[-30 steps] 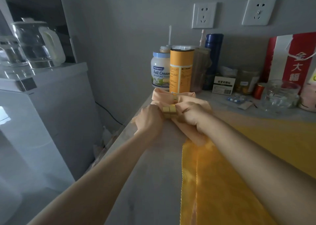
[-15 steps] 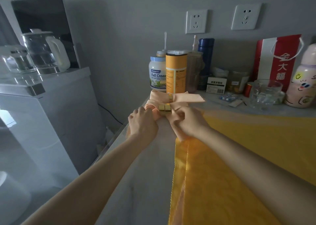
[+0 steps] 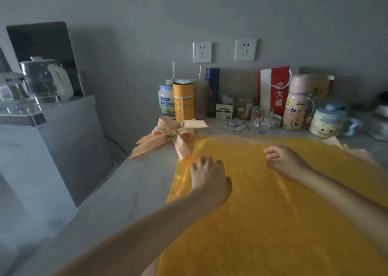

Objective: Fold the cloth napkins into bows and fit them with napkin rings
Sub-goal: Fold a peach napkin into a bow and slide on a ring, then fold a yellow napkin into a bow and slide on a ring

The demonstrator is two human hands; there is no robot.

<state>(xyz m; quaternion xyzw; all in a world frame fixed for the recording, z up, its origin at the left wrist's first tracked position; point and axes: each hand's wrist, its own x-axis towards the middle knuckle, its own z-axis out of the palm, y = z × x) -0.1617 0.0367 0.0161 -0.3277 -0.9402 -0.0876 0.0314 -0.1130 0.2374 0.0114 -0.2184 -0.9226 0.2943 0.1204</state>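
A peach napkin folded into a bow [image 3: 165,138] lies at the far left of the counter, with a gold napkin ring [image 3: 171,133] round its middle. A large yellow cloth [image 3: 273,202] is spread flat over the counter in front of me. My left hand [image 3: 210,177] rests palm down near the cloth's left edge, fingers relaxed. Over the cloth's far middle is my right hand [image 3: 283,160], its fingers loosely curled and holding nothing. Neither hand touches the bow.
Jars, a milk powder tub [image 3: 167,102], an orange canister [image 3: 183,101], a glass [image 3: 261,117], a red bag [image 3: 275,86], a pink bottle [image 3: 296,103] and a mug [image 3: 327,122] line the wall. A water dispenser [image 3: 42,141] stands left of the counter. Peach cloth [image 3: 336,142] peeks out at right.
Both hands have let go of the peach bow and moved back and right onto the yellow cloth. The bow now lies by itself at the counter's far left.
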